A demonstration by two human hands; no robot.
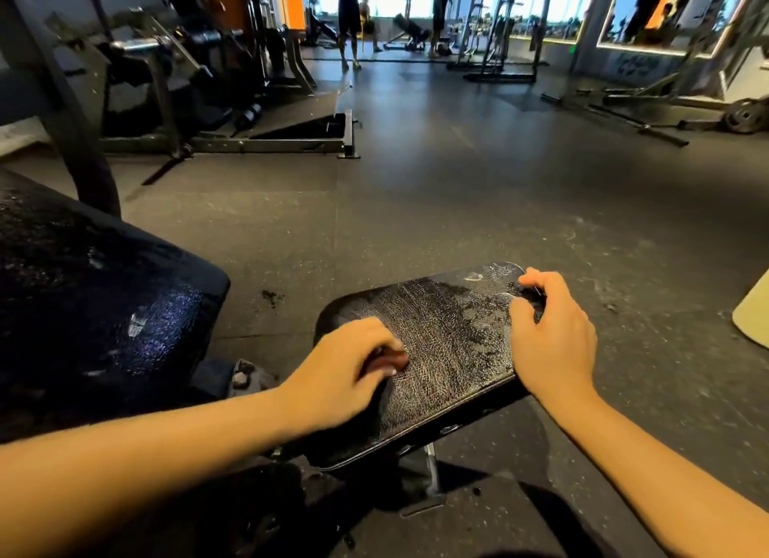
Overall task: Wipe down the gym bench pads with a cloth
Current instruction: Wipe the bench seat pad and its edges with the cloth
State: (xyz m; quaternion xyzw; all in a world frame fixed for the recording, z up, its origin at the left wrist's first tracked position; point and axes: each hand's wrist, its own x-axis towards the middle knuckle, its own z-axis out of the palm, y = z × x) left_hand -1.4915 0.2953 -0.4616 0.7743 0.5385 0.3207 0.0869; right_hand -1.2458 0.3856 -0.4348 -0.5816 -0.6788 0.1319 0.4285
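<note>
A small black seat pad point(449, 349) with a cracked, worn surface lies right in front of me. My left hand point(345, 370) rests on its near left part with the fingers curled; something brownish and blurred shows under them, and I cannot tell what it is. My right hand point(553, 337) is at the pad's far right corner, with thumb and fingers pinched on the dark edge there. A larger black back pad point(104, 308), glossy and speckled with droplets, fills the left side. No cloth is clearly visible.
The bench's metal frame point(428, 474) stands under the seat pad on dark rubber flooring, with a bit of dark debris point(272, 296) beyond. A pale yellow object point(754, 312) sits at the right edge. Machines point(166, 91) stand at the back left, and people point(348, 16) far off.
</note>
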